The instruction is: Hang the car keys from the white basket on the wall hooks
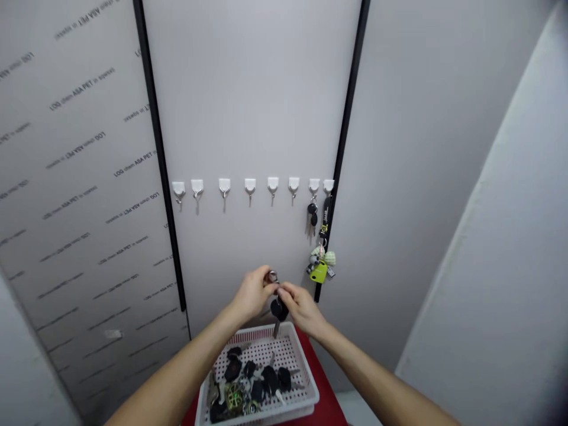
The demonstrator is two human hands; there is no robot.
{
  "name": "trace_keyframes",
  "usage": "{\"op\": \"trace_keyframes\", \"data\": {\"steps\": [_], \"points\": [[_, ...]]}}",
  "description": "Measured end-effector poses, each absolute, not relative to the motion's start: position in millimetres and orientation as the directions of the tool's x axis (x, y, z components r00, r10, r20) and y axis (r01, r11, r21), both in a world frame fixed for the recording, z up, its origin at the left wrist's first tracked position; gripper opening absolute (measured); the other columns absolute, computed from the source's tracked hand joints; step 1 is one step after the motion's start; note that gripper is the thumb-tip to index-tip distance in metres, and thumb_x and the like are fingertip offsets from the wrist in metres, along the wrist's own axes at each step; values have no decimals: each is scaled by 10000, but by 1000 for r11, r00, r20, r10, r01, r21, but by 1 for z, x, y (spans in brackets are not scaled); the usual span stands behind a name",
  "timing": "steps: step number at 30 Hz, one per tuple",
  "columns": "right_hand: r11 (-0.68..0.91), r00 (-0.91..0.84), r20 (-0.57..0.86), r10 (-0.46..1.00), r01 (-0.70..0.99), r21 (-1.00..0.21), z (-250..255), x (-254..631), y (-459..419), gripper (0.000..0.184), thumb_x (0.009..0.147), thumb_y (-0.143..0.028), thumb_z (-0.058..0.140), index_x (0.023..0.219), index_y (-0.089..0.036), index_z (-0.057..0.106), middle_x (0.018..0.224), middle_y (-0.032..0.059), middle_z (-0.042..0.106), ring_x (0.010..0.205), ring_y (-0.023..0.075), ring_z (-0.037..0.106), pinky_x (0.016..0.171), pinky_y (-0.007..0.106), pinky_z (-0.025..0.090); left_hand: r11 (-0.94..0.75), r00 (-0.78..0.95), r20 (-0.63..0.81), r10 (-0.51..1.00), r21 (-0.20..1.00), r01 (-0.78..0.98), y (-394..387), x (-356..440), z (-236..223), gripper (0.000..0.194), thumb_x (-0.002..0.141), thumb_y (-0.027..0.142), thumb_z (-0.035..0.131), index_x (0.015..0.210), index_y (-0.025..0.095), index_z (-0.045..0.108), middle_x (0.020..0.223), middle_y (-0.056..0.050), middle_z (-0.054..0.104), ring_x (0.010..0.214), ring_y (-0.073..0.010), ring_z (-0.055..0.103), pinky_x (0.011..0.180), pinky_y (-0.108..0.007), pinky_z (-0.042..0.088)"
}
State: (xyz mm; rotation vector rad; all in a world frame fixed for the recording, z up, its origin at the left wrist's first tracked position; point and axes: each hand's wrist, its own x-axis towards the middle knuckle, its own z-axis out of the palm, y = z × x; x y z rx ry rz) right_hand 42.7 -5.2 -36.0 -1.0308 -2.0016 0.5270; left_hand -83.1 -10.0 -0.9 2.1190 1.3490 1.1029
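Observation:
My left hand [256, 291] pinches a metal ring at the top of a bunch of keys [277, 309]. My right hand [302, 306] is closed on the same bunch, just below and to the right of the left. Black-headed keys dangle under the fingers, above the far edge of a white basket [310, 378]. Inside the basket lie several black-headed keys [269, 378] and a yellow-green round trinket [234, 397]. How the fingertips grip the ring is partly hidden.
A row of white hooks [250, 186] runs along the pale panel ahead. Keys [312, 213] hang on the second hook from the right; a black strap [326, 212] with a lime-green tag [318, 273] hangs on the rightmost. The basket stands on a red surface [326, 390].

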Motion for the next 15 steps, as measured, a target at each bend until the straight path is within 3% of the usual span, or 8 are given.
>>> {"op": "trace_keyframes", "data": {"steps": [4, 8, 15], "points": [[607, -185, 596, 781, 448, -656, 9, 48, 11, 249, 714, -327, 302, 594, -156, 439, 521, -19, 404, 504, 85, 368, 478, 186, 300, -538, 91, 560, 824, 722, 435, 7, -64, 30, 299, 628, 116, 409, 923, 153, 436, 718, -1, 535, 600, -70, 481, 599, -187, 387], [629, 21, 720, 694, 469, -620, 63, 52, 32, 261, 704, -326, 304, 623, -149, 477, 556, -7, 467, 515, 86, 407, 482, 179, 313, -564, -9, 631, 775, 699, 439, 16, -53, 57, 381, 643, 99, 387, 1020, 150, 374, 891, -40, 507, 679, -76, 481, 663, -213, 389], [392, 167, 751, 639, 769, -505, 98, 56, 66, 281, 677, -308, 334, 609, -141, 549, 564, 34, 541, 554, 124, 463, 522, 213, 318, -523, 34, 595, 803, 676, 518, 15, -57, 56, 294, 648, 105, 387, 933, 152, 446, 901, -39, 503, 713, -88, 472, 704, -242, 382]]}}
